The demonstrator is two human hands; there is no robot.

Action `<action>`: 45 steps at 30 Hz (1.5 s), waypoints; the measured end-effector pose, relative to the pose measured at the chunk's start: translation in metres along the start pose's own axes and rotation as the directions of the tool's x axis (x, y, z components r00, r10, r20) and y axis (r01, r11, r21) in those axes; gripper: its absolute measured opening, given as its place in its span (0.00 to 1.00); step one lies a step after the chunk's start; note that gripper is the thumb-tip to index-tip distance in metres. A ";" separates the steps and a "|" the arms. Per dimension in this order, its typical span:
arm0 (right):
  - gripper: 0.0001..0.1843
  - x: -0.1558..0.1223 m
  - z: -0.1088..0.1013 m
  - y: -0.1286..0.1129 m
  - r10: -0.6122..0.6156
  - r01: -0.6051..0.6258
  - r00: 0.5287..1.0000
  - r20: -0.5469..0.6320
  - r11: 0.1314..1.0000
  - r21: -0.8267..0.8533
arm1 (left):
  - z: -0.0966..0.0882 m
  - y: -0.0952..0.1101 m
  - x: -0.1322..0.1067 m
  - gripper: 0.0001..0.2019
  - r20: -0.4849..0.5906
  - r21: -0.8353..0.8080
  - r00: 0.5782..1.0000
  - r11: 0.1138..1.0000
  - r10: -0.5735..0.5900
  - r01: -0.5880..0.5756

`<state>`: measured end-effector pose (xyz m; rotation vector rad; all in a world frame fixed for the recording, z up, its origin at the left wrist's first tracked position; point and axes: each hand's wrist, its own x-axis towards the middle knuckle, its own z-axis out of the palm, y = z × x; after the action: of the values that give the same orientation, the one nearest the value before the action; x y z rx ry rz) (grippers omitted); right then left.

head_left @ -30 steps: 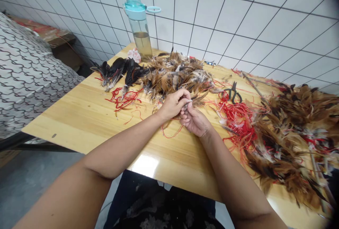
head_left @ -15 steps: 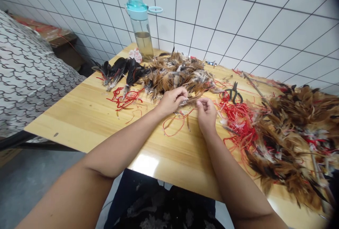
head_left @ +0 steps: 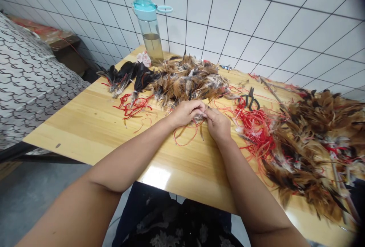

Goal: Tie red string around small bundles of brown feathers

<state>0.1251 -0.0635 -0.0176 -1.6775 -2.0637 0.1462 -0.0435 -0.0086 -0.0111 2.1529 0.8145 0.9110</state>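
My left hand [head_left: 187, 112] is closed in a pinch on a small bunch of feathers [head_left: 198, 118], mostly hidden by the fingers. Against its fingertips, my right hand [head_left: 219, 123] pinches the same bunch; exactly what lies between its fingers is hard to see. Below the hands a thin red string [head_left: 186, 143] curves in a loop over the wooden table [head_left: 119, 136]. Just behind them spreads a heap of brown feathers [head_left: 189, 81]. To the right of my right hand lies a tangle of red strings [head_left: 261, 131], with black-handled scissors [head_left: 250, 102] at its far side.
Black feather bundles [head_left: 142, 76] and more red strings [head_left: 135, 106] lie at the left. A water bottle [head_left: 152, 41] stands near the tiled wall [head_left: 228, 11]. Tied brown feather bunches [head_left: 327, 115] cover the right side, beside a thin stick [head_left: 270, 89]. Patterned fabric [head_left: 34, 83] hangs at far left.
My right hand has moved left, closing the gap, and its fingertips now meet those of my left hand at the feathers. The left hand stays nearly in place.
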 end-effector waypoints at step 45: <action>0.13 0.010 0.002 0.019 0.224 -0.184 0.974 -0.033 0.869 0.460 | 0.001 0.008 0.001 0.20 0.124 -0.888 0.933 0.381 -0.339 0.256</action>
<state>0.1400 -0.0487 -0.0234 -1.5632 -1.6198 0.5725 -0.0395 -0.0133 -0.0050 0.9615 0.5129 0.9296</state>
